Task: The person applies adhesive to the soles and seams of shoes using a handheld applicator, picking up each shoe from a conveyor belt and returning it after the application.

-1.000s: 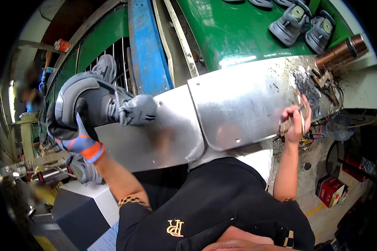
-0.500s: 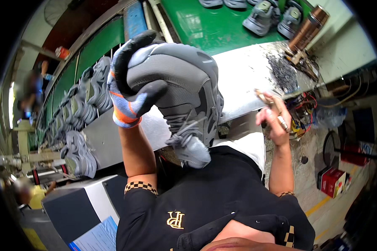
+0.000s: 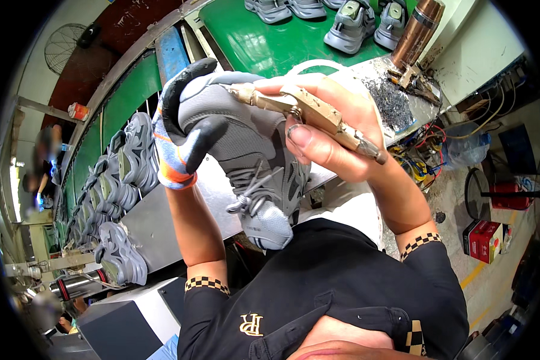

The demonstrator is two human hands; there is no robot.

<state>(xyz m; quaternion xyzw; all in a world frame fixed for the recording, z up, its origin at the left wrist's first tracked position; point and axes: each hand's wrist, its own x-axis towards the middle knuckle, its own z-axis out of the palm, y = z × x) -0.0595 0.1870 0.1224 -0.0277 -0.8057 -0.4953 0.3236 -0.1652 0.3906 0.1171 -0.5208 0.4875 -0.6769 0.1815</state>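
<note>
In a glove of black, blue and orange, my left hand (image 3: 183,123) grips a grey sneaker (image 3: 246,144) by its heel. The sneaker is held up with its laced toe pointing down toward my chest. My bare right hand (image 3: 342,132) is closed around a small brass-coloured tool (image 3: 318,111) with a pointed nozzle, its exact kind unclear. The tip of that tool lies at the sneaker's heel, touching or very near the line between upper and sole. Part of the sneaker's side is hidden behind my right hand.
A metal ledge (image 3: 153,222) runs below the sneaker. Several grey sneakers (image 3: 135,153) line the left belt, and more stand on the green surface (image 3: 264,51) ahead. A copper-coloured flask (image 3: 417,33) and dark scraps (image 3: 390,99) are at the right. Beyond the ledge hang loose wires (image 3: 423,153).
My right hand has come up and leftward from beside the ledge, bringing the brass-coloured tool to the sneaker's heel. The left hand still grips the sneaker, nearly in place.
</note>
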